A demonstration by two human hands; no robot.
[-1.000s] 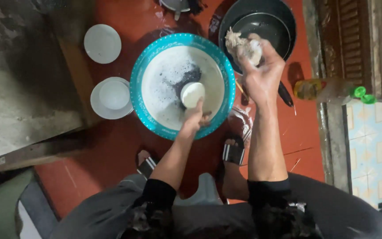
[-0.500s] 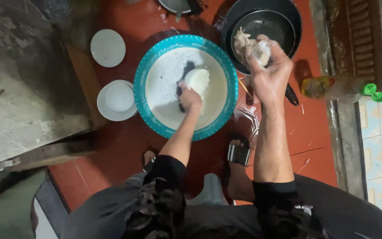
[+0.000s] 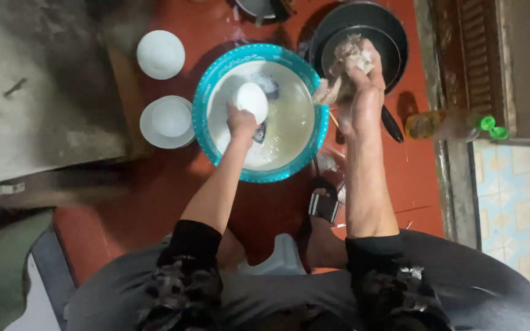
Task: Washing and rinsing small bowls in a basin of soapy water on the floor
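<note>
Left hand (image 3: pixel 239 121) grips small white bowl (image 3: pixel 251 102) over the teal basin (image 3: pixel 314 144), right hand (image 3: pixel 360 92) clenches scrub pad (image 3: pixel 343 67) — tilt bowl, scrub over basin so drips stay in.

Three white bowls (image 3: pixel 161 54), one basin (image 3: pixel 314 147), one pan (image 3: pixel 394 37).

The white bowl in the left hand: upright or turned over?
Turned over: the white bowl shows its rounded outside, no hollow, as the left hand holds it over the teal basin.
</note>
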